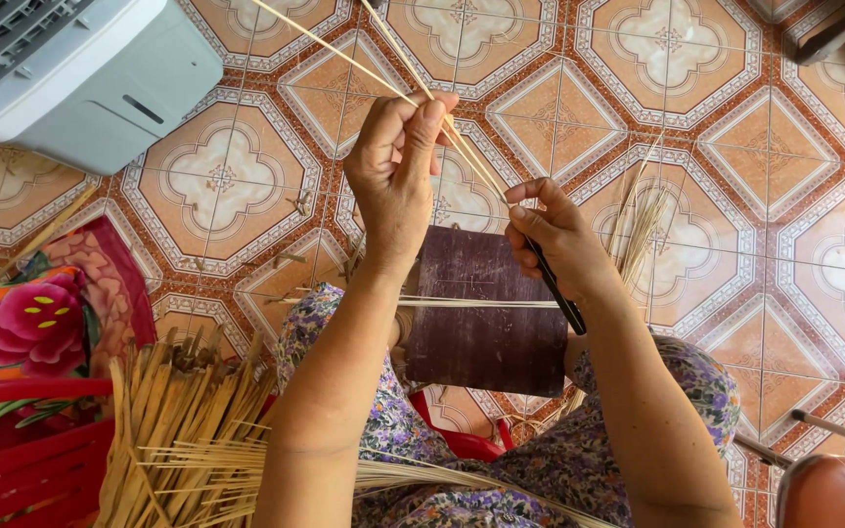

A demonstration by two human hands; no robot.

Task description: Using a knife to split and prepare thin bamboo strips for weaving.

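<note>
Patterned floor tiles [755, 176] in orange and cream, seen from above; white plastic appliance [70, 68] at far left; flowered cloth [41, 313] and red plastic chair [22, 460] at near left.

Left hand [398, 166], raised at centre, fingers pinched shut on thin pale bamboo strips [383, 59]. Right hand [555, 235], slightly nearer and to the right, closed around a dark-handled knife [555, 284], thumb and forefinger also touching the strips.

Long axis of the strips: diagonal, from far left at the top edge, down and rightward through the left hand's pinch to the right hand. Two strands diverging beyond the left hand, meeting just beside the right thumb; blade itself not clearly visible at that point. Left hand farther along the strips, right hand at their near end.

Appearance of the strips: straw-coloured, very slender, straight, slightly glossy.

Below both hands, dark purple-brown board [486, 313] resting on the lap, over a floral-print garment [559, 460]; one loose strip lying crosswise on the board. Bundle of wider split bamboo [188, 430] at near left; smaller sheaf of fine slivers [638, 225] on the floor at right.
</note>
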